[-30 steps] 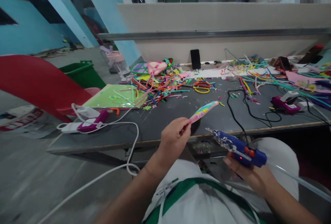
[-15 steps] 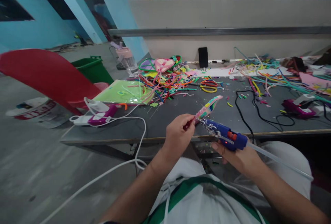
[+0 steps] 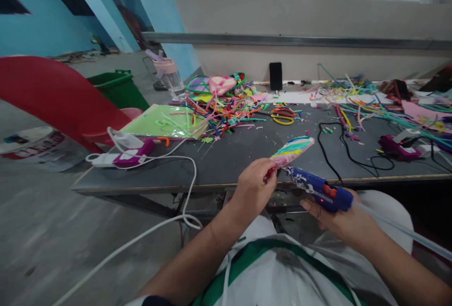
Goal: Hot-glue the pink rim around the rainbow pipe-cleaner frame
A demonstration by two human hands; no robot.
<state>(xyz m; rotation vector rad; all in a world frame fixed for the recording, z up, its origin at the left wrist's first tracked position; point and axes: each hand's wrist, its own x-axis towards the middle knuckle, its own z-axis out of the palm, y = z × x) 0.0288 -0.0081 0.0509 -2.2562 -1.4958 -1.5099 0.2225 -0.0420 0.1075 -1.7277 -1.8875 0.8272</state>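
My left hand (image 3: pixel 257 184) is closed on the near end of a flat, striped craft piece (image 3: pixel 294 149) in pink, yellow, teal and white, which looks made of fuzzy pipe cleaners. The piece points away to the right, above the table's front part. In my right hand (image 3: pixel 348 219) is a blue hot glue gun (image 3: pixel 319 188) with a red light on and a long clear glue stick (image 3: pixel 402 231) out of its back. The gun's nozzle is at the lower edge of the craft piece, close to my left fingertips; whether it touches cannot be made out.
Scissors with yellow and red handles (image 3: pixel 282 116) lie beside a heap of pipe cleaners (image 3: pixel 226 110). A green plastic packet (image 3: pixel 165 122), purple power adapters (image 3: pixel 134 153), a black cable (image 3: pixel 326 155) and a phone (image 3: pixel 276 76) are on the table (image 3: pixel 226 155). A red chair (image 3: pixel 60 94) stands left.
The craft piece has turned, so more of its striped face shows. Both hands, with the piece and the glue gun, have shifted slightly right in view.
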